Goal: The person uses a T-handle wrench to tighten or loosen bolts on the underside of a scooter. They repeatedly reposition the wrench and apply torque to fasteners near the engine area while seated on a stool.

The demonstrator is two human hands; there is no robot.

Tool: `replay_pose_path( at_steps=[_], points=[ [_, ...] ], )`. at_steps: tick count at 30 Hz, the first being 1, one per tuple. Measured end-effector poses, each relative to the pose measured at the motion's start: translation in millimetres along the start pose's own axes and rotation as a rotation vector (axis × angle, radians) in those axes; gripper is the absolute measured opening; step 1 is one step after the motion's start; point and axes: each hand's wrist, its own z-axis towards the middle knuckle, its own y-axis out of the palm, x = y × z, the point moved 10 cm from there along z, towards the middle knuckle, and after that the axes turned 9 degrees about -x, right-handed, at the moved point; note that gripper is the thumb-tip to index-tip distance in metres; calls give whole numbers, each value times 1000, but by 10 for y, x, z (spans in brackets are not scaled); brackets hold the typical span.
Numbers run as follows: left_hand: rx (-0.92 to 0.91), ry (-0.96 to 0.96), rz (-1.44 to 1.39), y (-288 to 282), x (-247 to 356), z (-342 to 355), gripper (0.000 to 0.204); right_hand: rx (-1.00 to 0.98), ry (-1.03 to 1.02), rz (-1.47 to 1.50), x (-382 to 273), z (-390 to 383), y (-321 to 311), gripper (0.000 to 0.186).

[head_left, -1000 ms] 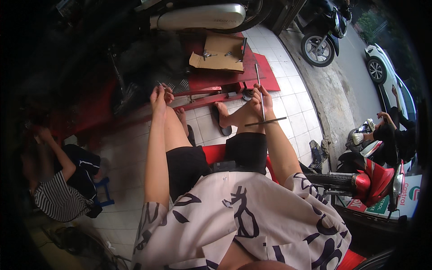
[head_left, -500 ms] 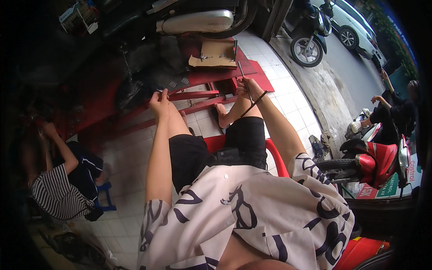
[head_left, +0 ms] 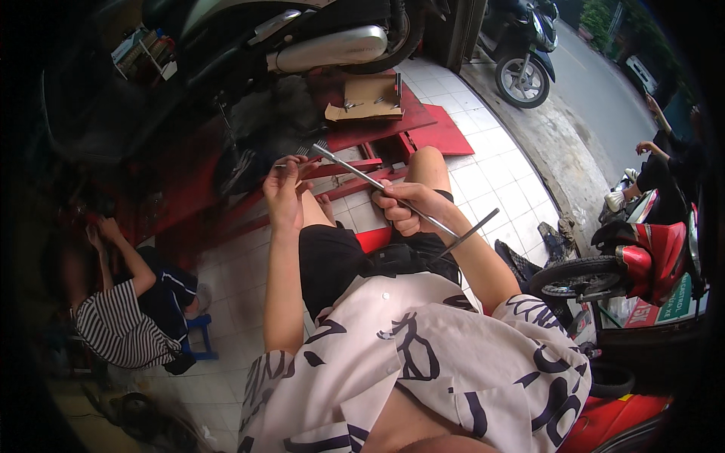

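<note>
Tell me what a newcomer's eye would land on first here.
Probably the long T-handle wrench in the right hand, slanting across the middle with its tip near the left hand. Next, a silver exhaust cover stands out at top center, beyond an open cardboard box on a red platform. A red motorbike stands at far right.

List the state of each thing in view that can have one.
Left hand: raised, fingers bent, hold unclear
Right hand: closed around the wrench
Wrench: slanted, one end near left hand
Cardboard box: open, metal pieces inside
Blue stool: under the seated co-worker
Roadside motorbike: upright
</note>
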Motion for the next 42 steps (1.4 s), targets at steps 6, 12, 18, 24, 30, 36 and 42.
replay_pose_path(
  at_steps=[6,12,18,24,30,36,42],
  points=[
    [3,58,3,138,328,-123,17,30,35,-114,110,-35,265,30],
    [41,89,46,163,407,-138,17,17,77,-132,150,-19,269,29],
    [-47,30,73,149,344,-125,18,41,112,-167,227,20,262,28],
    [-61,-12,88,182,321,-120,17,45,101,-160,199,12,236,28],
    [-139,-146,127,263,295,-124,16,126,93,-233,149,19,244,29],
    [-135,-218,37,193,194,-143,14,103,106,-279,183,44,232,30],
    [-185,-150,-27,373,303,-156,12,40,81,-228,172,30,200,36]
  ],
)
